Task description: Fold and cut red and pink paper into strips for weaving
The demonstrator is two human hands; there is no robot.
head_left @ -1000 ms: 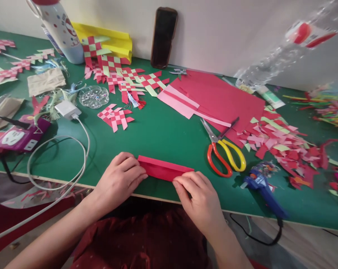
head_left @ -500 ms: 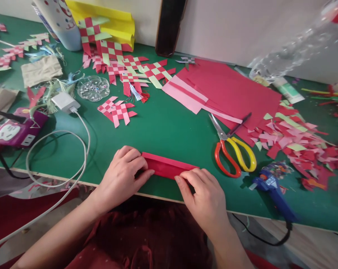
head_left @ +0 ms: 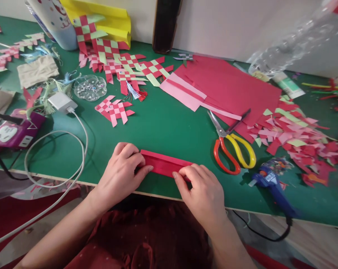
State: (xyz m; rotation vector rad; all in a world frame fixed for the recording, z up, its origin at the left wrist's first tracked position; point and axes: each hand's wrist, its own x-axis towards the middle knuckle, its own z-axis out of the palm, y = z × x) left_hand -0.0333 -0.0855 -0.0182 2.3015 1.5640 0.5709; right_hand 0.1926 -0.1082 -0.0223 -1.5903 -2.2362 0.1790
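A strip of red paper, folded along its far long edge, lies between my two hands near the table's front edge. My left hand pinches its left end, thumb and fingers closed on the paper. At the right end my right hand grips the strip between thumb and fingers. Parts of both ends are hidden under the fingers. To the right of my right hand, scissors with one red and one yellow handle lie with blades spread. A blue glue gun rests farther right.
Woven paper fish and a clear bead tray lie behind. Red paper sheets sit at the back right beside a pile of paper scraps. On the left, a white cable loops over the green table's edge.
The view has shifted slightly. Both hands still hold the red strip's ends; my right hand has come a little closer to the left, covering more of the right end.
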